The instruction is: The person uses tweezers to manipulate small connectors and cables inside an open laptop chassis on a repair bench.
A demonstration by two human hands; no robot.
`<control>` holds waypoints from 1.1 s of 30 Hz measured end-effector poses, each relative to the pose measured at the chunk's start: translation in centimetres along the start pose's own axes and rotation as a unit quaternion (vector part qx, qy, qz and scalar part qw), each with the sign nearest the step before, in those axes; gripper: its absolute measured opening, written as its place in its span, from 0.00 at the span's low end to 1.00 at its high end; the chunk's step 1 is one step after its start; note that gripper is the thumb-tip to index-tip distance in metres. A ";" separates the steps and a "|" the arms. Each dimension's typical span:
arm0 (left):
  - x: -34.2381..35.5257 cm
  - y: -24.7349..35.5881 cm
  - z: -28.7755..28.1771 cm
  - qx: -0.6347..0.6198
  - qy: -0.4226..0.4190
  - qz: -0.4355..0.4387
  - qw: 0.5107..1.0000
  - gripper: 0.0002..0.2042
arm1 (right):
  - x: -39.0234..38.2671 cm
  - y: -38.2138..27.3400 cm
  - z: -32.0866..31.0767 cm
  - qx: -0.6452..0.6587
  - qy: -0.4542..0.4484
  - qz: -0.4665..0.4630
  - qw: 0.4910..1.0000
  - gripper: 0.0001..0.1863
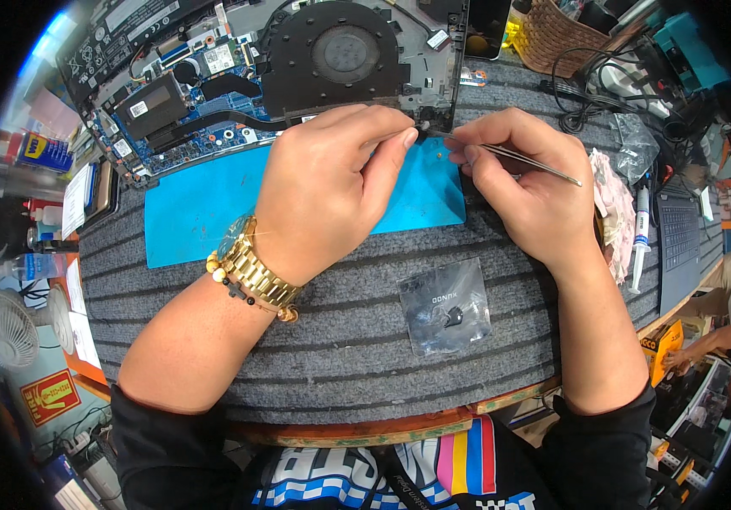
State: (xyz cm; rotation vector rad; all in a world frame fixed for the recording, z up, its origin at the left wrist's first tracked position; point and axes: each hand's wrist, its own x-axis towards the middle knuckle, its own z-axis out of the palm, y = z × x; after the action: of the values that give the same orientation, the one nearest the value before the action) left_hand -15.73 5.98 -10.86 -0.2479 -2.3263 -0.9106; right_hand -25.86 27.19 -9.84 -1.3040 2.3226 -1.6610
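Observation:
An opened laptop (pixel 187 76) shows its board, heat pipes and black fan (pixel 331 51). My left hand (pixel 336 183) is pinched at its lower right corner, around a tiny dark part (pixel 422 126) too small to make out. My right hand (pixel 531 191) grips thin metal tweezers (pixel 544 168), their tips at that same corner beside my left fingertips. A blue mat (pixel 187 221) lies below the laptop, partly under my hands. A clear small bag (pixel 442 289) with a dark piece inside rests on the grey ribbed surface (pixel 340 357) between my forearms.
Right: wicker basket (pixel 548 38), cables (pixel 603 85), pink cloth (pixel 608 200), syringe (pixel 642 238), dark keyboard (pixel 678 246). Left: spray can (pixel 42 153), white fan (pixel 8 331). Another person's arm (pixel 705 344) reaches over a yellow box (pixel 659 348) at far right.

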 end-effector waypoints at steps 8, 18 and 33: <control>-0.1 0.0 -0.1 0.006 -0.011 -0.004 1.000 0.05 | -0.1 -0.1 -0.8 0.008 -0.042 -0.024 0.999 0.04; 0.0 0.0 -0.2 -0.002 -0.007 0.001 1.000 0.05 | -0.1 0.2 0.2 0.075 0.044 0.081 0.993 0.06; 0.0 0.1 -0.2 -0.004 -0.009 -0.004 1.000 0.05 | -0.2 0.2 0.6 0.049 0.032 0.067 0.996 0.04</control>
State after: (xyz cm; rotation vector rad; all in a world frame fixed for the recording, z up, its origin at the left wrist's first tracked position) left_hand -15.57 5.93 -10.73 -0.2513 -2.3416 -0.9249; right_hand -25.59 26.82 -10.35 -1.0687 2.2733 -1.7749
